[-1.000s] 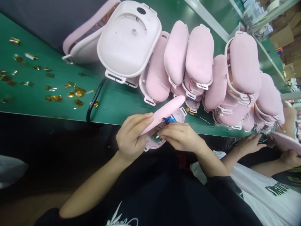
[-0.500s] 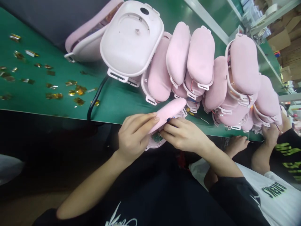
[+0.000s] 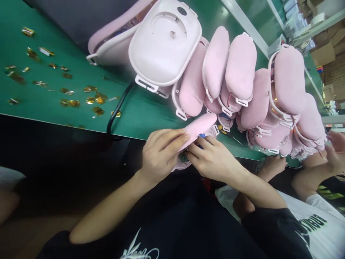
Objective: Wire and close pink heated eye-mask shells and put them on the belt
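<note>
Fingers of your left hand [image 3: 159,153] curled around pink padded shell [image 3: 198,129], your right hand [image 3: 211,158] fingertips pinched at its circuit board [image 3: 183,157], green bench [image 3: 81,97] edge beneath.

A green table [image 3: 67,118] carries a leaning row of pink padded shells [image 3: 239,72], with a larger pale pink case [image 3: 164,43] propped against the row's left end. Scraps of gold foil [image 3: 70,97] lie scattered across the left of the table, and a black cable [image 3: 118,109] curves off its near edge. At far right, a co-worker's hand [image 3: 335,151] hovers by the last shells, with cardboard boxes [image 3: 326,43] stacked behind.
</note>
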### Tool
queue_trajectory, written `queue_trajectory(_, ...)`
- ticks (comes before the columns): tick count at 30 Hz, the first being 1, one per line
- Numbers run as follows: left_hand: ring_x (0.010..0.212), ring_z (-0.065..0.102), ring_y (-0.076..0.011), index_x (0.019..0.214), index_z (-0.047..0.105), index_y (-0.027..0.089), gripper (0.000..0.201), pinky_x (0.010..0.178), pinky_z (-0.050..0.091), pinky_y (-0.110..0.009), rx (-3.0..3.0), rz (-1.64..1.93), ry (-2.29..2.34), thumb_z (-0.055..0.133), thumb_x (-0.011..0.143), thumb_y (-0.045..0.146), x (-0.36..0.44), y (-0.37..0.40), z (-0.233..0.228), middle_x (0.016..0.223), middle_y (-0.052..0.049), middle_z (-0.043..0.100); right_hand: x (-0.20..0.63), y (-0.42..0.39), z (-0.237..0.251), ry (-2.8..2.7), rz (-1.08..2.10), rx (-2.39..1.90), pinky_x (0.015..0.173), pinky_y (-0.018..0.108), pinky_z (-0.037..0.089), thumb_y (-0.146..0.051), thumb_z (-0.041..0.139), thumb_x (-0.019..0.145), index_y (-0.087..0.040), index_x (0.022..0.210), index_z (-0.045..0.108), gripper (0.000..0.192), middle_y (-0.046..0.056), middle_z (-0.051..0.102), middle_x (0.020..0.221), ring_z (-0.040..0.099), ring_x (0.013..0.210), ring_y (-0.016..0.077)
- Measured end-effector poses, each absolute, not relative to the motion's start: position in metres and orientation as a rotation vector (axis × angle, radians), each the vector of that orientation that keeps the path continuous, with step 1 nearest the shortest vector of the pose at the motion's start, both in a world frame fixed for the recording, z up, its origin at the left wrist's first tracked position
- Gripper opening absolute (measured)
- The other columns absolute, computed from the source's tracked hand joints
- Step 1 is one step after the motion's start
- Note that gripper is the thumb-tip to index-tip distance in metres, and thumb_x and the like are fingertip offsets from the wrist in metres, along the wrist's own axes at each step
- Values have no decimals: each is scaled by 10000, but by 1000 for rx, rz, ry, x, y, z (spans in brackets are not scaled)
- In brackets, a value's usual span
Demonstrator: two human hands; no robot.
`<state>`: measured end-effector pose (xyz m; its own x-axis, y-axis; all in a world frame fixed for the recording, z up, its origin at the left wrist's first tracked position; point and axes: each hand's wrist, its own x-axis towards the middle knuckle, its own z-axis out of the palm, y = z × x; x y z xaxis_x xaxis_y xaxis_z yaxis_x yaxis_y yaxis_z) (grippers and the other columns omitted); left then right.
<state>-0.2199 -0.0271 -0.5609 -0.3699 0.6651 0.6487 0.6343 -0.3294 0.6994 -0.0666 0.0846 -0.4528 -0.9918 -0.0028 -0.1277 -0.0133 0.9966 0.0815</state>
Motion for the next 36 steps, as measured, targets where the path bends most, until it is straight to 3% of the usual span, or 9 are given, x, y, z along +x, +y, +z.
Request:
queue_trajectory(10, 1073, 775, -254, 1285, 732, 187, 283, 926, 619, -410, 1725, 1868, 1809, 635, 1043, 78, -221, -26, -556, 1191, -130, 835, -70, 82, -451, 3014, 117, 10, 698, 374, 530, -97, 601, 1015, -158, 906, 749, 193, 65, 733, 926, 639, 800, 223)
queue_trajectory(18, 1072, 773, -240, 1270, 729, 194, 261, 916, 631, -396, 1696, 1892, 1794, 620, 1054, 97, -217, -25, -555, 1188, -115, 838, -74, 71, -446, 2943, 142, 50, 705, 372, 604, -56, 613, 983, -137, 922, 753, 173, 76, 727, 904, 698, 829, 243)
queue_trajectory(25, 1135, 757, -240, 1279, 722, 209, 282, 959, 661, -427, 1545, 2025, 1665, 616, 1053, 77, -203, -20, -554, 1232, -125, 812, -84, 49, -437, 2822, 325, 192, 751, 394, 658, -39, 598, 969, -61, 1026, 801, 212, 166, 767, 983, 733, 856, 271)
queue_trajectory(31, 1166, 755, -228, 1295, 716, 216, 320, 981, 655, -414, 1426, 2121, 1559, 649, 1031, 48, -193, -13, -552, 1236, -113, 804, -87, 48, -441, 2802, 280, 292, 755, 397, 652, -44, 612, 975, -85, 985, 798, 190, 139, 746, 864, 728, 862, 284)
queue_trajectory(36, 1161, 769, -231, 1361, 687, 251, 386, 989, 655, -431, 1437, 2129, 1543, 667, 1025, 63, -193, -9, -557, 1240, -92, 810, -71, 63, -443, 2881, 219, 303, 684, 350, 606, -47, 618, 1001, -140, 903, 765, 199, 85, 737, 870, 706, 788, 227)
